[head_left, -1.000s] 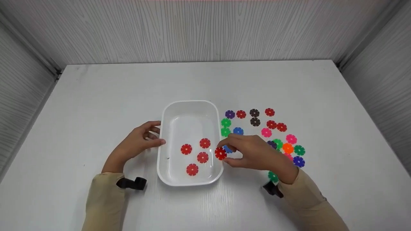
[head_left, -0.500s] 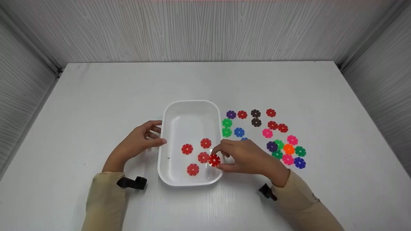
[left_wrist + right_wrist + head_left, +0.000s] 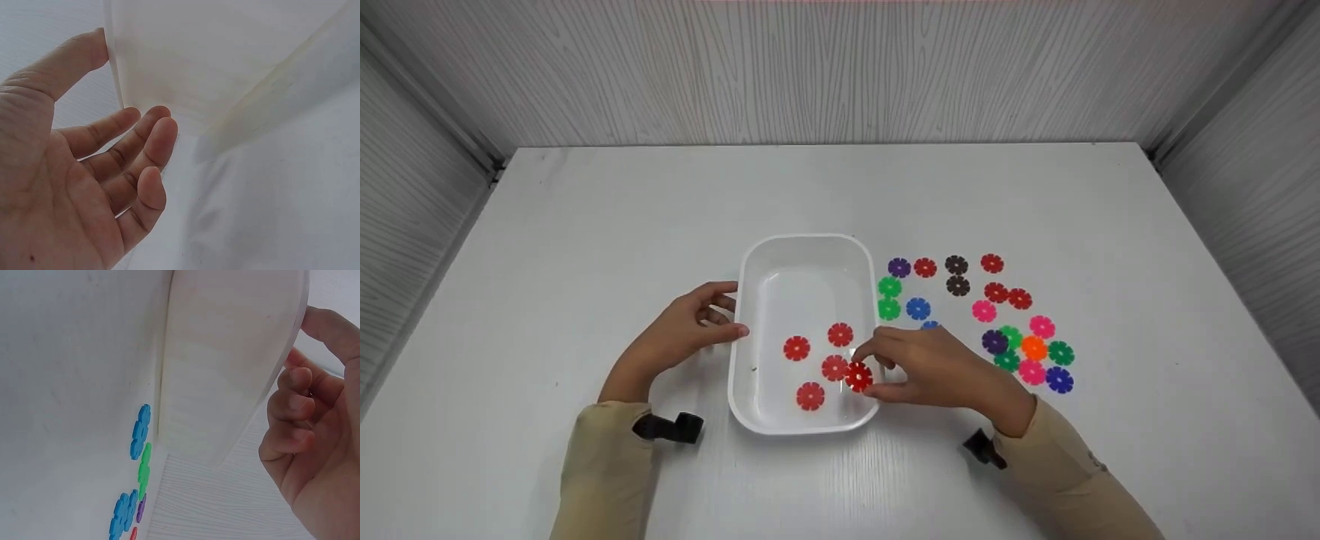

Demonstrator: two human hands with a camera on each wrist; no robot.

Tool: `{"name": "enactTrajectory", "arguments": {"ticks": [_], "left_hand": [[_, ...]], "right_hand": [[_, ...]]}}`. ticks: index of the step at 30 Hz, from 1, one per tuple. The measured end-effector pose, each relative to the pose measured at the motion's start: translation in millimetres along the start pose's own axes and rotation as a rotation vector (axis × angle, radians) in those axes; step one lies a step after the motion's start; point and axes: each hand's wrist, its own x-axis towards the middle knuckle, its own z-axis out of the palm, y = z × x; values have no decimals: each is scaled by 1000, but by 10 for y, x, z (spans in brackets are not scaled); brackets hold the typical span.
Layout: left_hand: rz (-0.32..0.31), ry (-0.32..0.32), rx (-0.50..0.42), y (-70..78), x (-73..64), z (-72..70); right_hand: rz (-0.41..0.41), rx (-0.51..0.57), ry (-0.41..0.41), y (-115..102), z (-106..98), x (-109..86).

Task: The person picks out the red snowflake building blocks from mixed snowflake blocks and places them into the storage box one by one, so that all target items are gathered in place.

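A white tray (image 3: pixel 802 277) with rounded corners stands mid-table in the head view. My left hand (image 3: pixel 682 326) holds its left side, thumb over the rim and fingers against the outer wall, as the left wrist view confirms. Between thumb and index finger, my right hand (image 3: pixel 934 367) pinches a red notched interlocking disc (image 3: pixel 859 377) over the tray's right inner side. Several red discs (image 3: pixel 796 348) lie on the tray floor, one partly overlapped by the held disc. In the right wrist view the tray wall (image 3: pixel 225 371) hides the pinched disc.
Right of the tray, loose discs lie on the white table (image 3: pixel 622 202): blue (image 3: pixel 918 308), green (image 3: pixel 889 308), brown (image 3: pixel 958 286), red (image 3: pixel 992 263), pink (image 3: pixel 984 311), orange (image 3: pixel 1034 348) and purple (image 3: pixel 995 342). A grey wood-grain panel (image 3: pixel 840 75) rises behind the table.
My right hand has carried the red disc left and slightly down, from the tray's right rim to over its inside. Over the last half second it barely moves. The left hand stays put.
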Motion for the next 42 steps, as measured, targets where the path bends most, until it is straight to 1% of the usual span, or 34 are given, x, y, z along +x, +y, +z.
{"name": "enactTrajectory", "arguments": {"ticks": [9, 15, 20, 25, 29, 32, 40, 42], "left_hand": [[-3, -4, -5, 29, -18, -5], [-7, -5, -20, 20, -38, -10], [-4, 1, -12, 7, -26, -6], [-3, -2, -11, 15, -16, -5], [4, -2, -13, 15, -19, -6], [11, 1, -12, 12, -20, -2], [9, 5, -16, 14, -14, 8], [11, 6, -13, 12, -14, 5]], "right_hand": [[-3, 17, 12, 30, -6, -17], [41, 21, 31, 63, -71, -64], [73, 61, 85, 173, -169, -127], [97, 44, 153, 319, -265, -185], [175, 65, 161, 437, -338, -227], [253, 75, 148, 539, -385, -255], [422, 82, 115, 862, -492, -357], [453, 86, 106, 953, -518, -391]]}}
